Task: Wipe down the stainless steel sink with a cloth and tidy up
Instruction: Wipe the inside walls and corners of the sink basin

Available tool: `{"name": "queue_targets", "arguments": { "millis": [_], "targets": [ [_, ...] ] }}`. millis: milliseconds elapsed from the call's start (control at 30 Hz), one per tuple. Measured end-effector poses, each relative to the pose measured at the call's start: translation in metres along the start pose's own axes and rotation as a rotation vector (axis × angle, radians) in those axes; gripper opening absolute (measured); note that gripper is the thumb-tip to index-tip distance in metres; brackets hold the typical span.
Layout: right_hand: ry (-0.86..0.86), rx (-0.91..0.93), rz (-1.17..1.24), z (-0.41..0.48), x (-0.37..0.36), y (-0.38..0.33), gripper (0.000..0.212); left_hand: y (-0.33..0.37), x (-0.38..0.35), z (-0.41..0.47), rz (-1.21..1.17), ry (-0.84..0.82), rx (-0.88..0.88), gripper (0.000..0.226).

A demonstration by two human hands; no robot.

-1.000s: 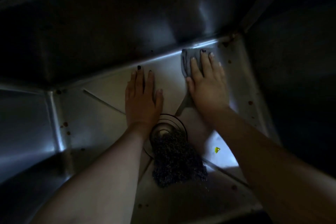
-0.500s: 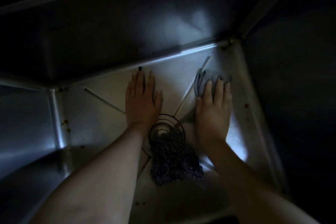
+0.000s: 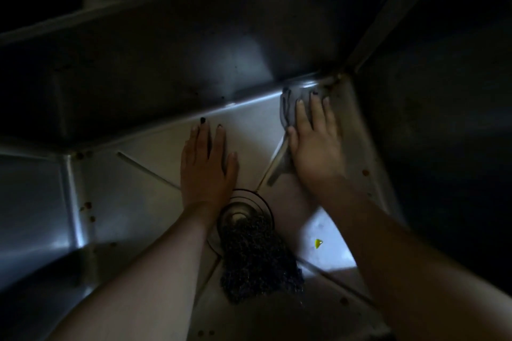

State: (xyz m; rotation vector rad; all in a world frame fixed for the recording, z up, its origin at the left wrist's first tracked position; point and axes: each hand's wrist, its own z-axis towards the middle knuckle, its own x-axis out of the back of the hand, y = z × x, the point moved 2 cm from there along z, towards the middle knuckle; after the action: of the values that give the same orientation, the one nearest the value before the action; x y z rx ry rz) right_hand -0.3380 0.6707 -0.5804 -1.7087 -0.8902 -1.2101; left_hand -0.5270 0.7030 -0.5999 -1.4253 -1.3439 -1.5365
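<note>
Both hands lie flat on the dim sink [image 3: 138, 191] floor.

Half a second ago the right hand [image 3: 315, 144] had drawn the cloth [image 3: 291, 104] back over the floor of the sink [image 3: 133, 196] to a spot close beside the drain [image 3: 241, 209], at about 2 o'clock from it. Now the hand has pushed the cloth out again toward 1 o'clock, so that its far edge lies at the foot of the back wall, nearer the far right corner than a second ago. The right forearm [image 3: 393, 252] has swung out with it, and the yellow scrap [image 3: 318, 243] at 4 o'clock from the drain, covered half a second ago, shows again.
</note>
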Motion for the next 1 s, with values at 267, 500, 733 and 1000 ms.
{"name": "queue_targets", "arguments": {
  "millis": [267,500,733,1000],
  "targets": [
    [0.024,-0.107,-0.107,0.021,0.010,0.012,0.053,0.001,0.001,-0.001,-0.013,0.021,-0.018,0.055],
    [0.050,-0.204,-0.051,-0.009,0.007,0.020,0.051,0.001,0.002,-0.001,-0.033,0.031,-0.009,0.056],
    [0.055,-0.246,0.067,-0.075,-0.018,-0.019,0.055,0.002,0.003,0.000,-0.027,0.030,-0.005,0.057],
    [-0.048,0.038,-0.002,-0.033,-0.017,-0.015,0.056,0.003,0.002,0.000,-0.024,0.030,-0.001,0.057]
  ]
}}
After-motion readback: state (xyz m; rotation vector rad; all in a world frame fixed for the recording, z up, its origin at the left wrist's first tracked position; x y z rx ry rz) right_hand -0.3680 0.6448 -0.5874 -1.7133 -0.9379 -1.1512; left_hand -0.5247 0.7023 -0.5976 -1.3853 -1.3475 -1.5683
